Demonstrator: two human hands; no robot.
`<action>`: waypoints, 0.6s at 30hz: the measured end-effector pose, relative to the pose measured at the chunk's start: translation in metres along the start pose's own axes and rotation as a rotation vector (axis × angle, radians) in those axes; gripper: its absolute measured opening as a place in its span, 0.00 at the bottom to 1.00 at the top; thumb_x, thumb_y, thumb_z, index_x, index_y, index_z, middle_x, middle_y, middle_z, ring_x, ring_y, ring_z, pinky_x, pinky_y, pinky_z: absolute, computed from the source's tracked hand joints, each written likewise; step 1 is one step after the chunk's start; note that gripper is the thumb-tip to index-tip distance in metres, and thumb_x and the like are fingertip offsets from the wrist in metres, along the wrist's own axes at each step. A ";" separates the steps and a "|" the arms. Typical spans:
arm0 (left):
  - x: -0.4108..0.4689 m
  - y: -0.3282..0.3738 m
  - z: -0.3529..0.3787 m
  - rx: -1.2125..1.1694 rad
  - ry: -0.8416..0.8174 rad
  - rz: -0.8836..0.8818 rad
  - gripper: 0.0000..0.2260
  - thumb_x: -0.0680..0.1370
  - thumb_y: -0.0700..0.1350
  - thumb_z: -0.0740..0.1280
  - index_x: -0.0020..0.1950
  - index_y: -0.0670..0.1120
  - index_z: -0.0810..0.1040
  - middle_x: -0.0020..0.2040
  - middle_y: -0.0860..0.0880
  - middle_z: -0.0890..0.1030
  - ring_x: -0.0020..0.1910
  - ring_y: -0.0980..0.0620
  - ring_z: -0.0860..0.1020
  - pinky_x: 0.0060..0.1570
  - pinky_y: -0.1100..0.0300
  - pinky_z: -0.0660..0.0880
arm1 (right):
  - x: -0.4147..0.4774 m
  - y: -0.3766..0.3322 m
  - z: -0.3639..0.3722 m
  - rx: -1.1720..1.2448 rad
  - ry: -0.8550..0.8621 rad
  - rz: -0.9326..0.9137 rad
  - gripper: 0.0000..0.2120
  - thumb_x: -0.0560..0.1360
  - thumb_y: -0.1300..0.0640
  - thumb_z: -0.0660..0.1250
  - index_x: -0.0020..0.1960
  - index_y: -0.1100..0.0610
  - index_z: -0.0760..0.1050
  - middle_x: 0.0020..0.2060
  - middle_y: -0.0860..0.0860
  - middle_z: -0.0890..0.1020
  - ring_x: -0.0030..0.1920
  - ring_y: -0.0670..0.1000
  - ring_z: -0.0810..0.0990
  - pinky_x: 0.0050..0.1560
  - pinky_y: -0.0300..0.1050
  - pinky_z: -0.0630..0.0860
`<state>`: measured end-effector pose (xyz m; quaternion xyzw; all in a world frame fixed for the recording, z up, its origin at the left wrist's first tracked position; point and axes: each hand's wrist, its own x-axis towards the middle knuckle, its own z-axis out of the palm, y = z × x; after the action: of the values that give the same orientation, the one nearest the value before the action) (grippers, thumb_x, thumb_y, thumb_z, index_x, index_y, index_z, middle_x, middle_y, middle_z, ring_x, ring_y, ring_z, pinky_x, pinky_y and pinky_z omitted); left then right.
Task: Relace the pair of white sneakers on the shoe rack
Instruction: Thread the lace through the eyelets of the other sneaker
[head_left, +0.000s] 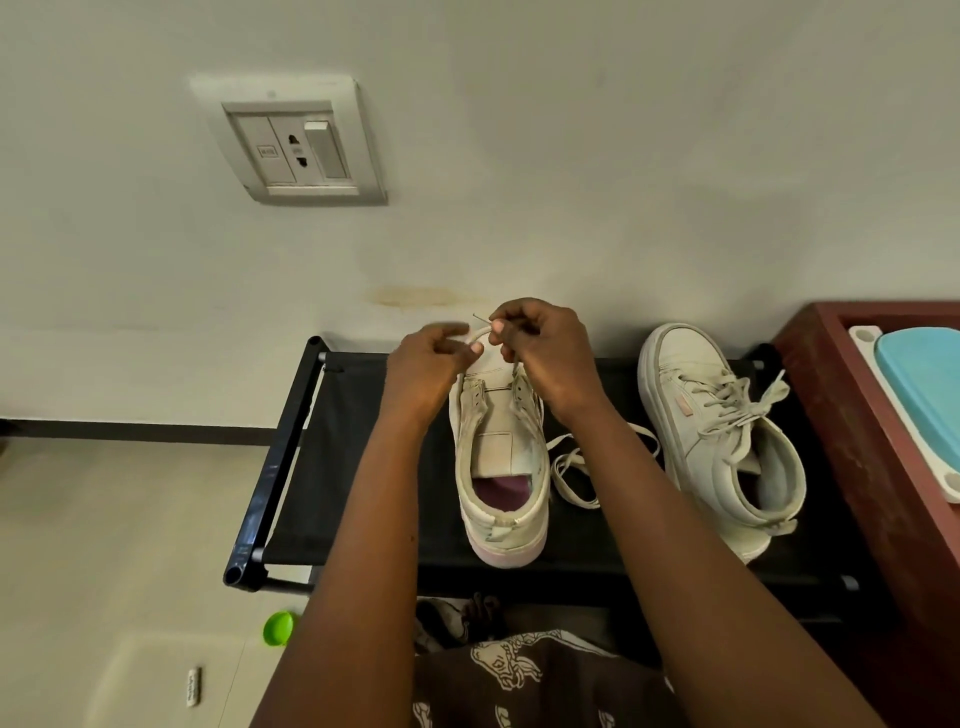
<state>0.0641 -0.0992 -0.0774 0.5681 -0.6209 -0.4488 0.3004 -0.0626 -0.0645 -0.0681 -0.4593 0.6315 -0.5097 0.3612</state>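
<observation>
Two white sneakers stand on the black shoe rack (332, 467). The left sneaker (501, 467) has bare eyelets and an open tongue. Above its toe, my right hand (545, 353) pinches the white lace (480, 335) near its tip. My left hand (426, 371) holds the same lace just to the left, fingers curled round it. The rest of the lace (571, 467) trails down the shoe's right side and lies loose on the rack. The right sneaker (722, 436) is laced, its lace ends hanging loose.
A wall with a socket plate (296, 143) rises behind the rack. A dark red cabinet (862, 415) with a blue-and-white tray (924, 384) stands at the right. A green cap (278, 627) and a small white tube (193, 686) lie on the floor at left.
</observation>
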 end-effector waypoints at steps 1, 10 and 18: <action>0.000 0.000 0.003 0.113 -0.030 -0.049 0.11 0.73 0.49 0.71 0.52 0.46 0.82 0.42 0.49 0.82 0.39 0.57 0.77 0.42 0.66 0.72 | 0.000 0.000 0.001 -0.077 0.007 -0.009 0.05 0.76 0.64 0.65 0.46 0.58 0.78 0.34 0.47 0.79 0.35 0.44 0.75 0.39 0.32 0.72; -0.001 0.006 0.008 0.379 -0.090 -0.149 0.10 0.69 0.42 0.72 0.41 0.36 0.77 0.32 0.47 0.73 0.29 0.55 0.70 0.23 0.67 0.63 | 0.002 0.006 0.010 -0.526 -0.118 -0.032 0.07 0.77 0.64 0.63 0.51 0.63 0.79 0.49 0.57 0.82 0.51 0.53 0.78 0.50 0.42 0.72; -0.002 -0.011 -0.002 0.080 0.063 -0.177 0.19 0.68 0.36 0.70 0.21 0.41 0.66 0.14 0.55 0.60 0.15 0.58 0.59 0.18 0.69 0.58 | 0.001 0.010 0.012 -0.778 -0.202 -0.127 0.09 0.75 0.63 0.65 0.49 0.61 0.83 0.50 0.57 0.81 0.51 0.55 0.78 0.48 0.42 0.71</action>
<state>0.0710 -0.0968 -0.0862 0.6461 -0.5759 -0.4304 0.2560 -0.0543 -0.0686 -0.0804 -0.6476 0.7089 -0.2062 0.1884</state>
